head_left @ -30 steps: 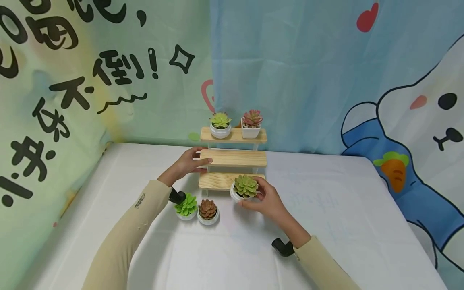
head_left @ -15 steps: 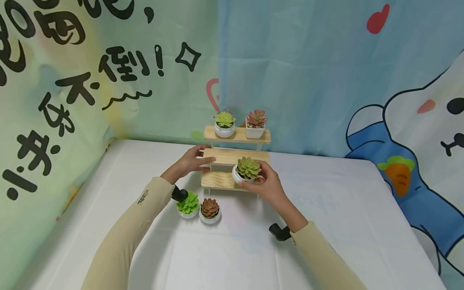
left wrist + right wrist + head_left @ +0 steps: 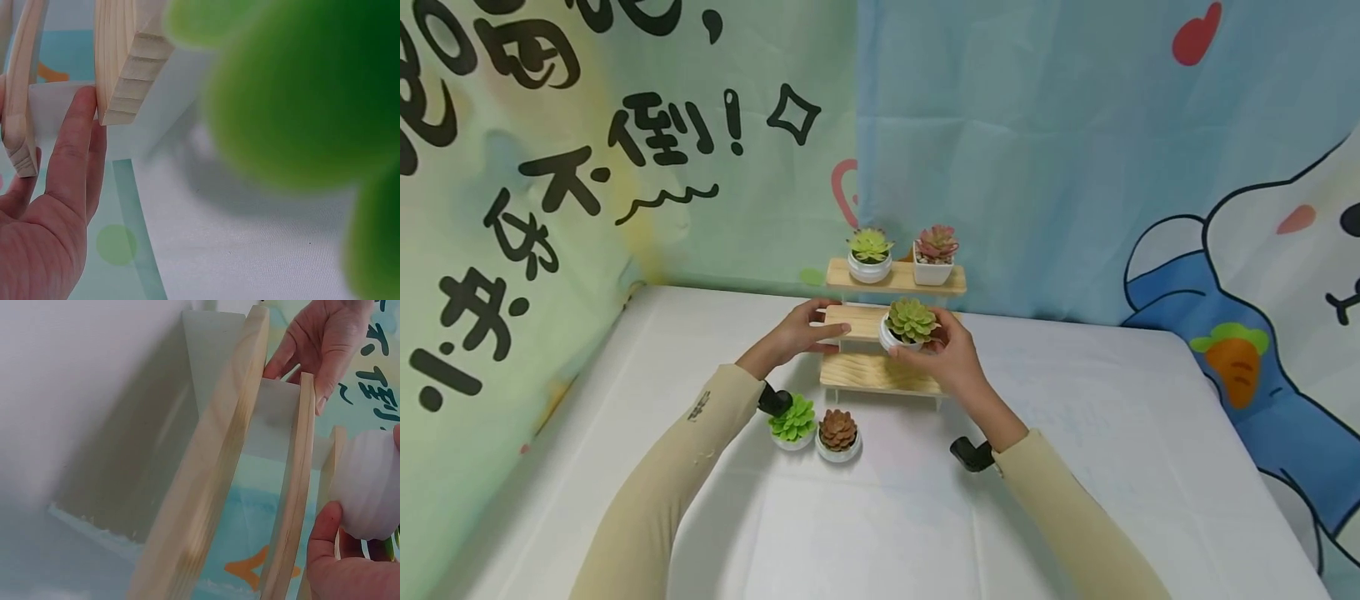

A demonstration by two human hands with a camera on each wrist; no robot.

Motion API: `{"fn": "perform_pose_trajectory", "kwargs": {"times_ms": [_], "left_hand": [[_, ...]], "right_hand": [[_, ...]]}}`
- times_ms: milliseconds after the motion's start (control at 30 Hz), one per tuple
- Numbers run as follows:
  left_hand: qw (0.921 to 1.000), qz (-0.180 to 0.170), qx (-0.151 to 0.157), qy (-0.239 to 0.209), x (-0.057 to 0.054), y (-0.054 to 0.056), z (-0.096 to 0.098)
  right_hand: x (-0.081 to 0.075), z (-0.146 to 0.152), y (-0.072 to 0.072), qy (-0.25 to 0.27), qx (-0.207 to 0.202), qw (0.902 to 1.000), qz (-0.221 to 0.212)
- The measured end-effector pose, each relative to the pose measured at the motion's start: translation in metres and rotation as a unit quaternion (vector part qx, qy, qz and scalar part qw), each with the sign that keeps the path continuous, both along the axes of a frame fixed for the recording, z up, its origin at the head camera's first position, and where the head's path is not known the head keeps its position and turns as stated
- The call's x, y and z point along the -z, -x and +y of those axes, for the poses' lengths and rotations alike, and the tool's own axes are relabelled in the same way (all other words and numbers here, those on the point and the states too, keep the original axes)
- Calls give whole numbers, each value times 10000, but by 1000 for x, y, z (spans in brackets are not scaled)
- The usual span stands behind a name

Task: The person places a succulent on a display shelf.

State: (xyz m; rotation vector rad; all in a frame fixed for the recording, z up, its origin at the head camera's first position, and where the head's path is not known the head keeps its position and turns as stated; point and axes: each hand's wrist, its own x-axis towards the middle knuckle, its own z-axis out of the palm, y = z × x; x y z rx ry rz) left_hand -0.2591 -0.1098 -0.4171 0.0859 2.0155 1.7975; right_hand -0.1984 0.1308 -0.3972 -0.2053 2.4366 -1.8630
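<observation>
Underside of the white-potted yellow-green succulent is out of sight in head view; can't tell if it touches the middle shelf or sits just clear. Right wrist view crops it at 3 o'clock, plant mostly hidden. Left wrist view: blurred bright green leaves swamp 1 to 4 o'clock.

Hands: left hand comes in from 7 o'clock, gripping the three-tier wooden stand at the middle shelf's 9 o'clock end; some fingertips are behind wood. Right hand comes in from 5 o'clock, holding the pot from its 4 o'clock side, thumb in front. Pot looks upright, over the middle shelf in head view.

Bright green succulent and brown succulent sit on the desk, 7 o'clock of the stand.

Backdrop: black Chinese lettering, "不倒!" legible, upper row cut off at 11 o'clock. Sleeve print too small to read.
</observation>
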Motion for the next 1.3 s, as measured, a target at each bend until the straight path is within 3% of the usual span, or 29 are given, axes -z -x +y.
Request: {"fn": "perform_pose_trajectory", "kwargs": {"times_ms": [300,767,1133,1300], "left_hand": [[10000,47,43,-17,0,-1,6],[10000,6,28,-32,-1,0,5],[9999,39,86,109,-2,-1,2],[9999,-40,54,120,-3,0,1]], "right_hand": [[2,-9,11,276,188,9994,39],[4,-23,27,-18,179,9997,134],[8,-26,27,93,172,9997,171],[14,-26,18,520,545,9964,381]]}}
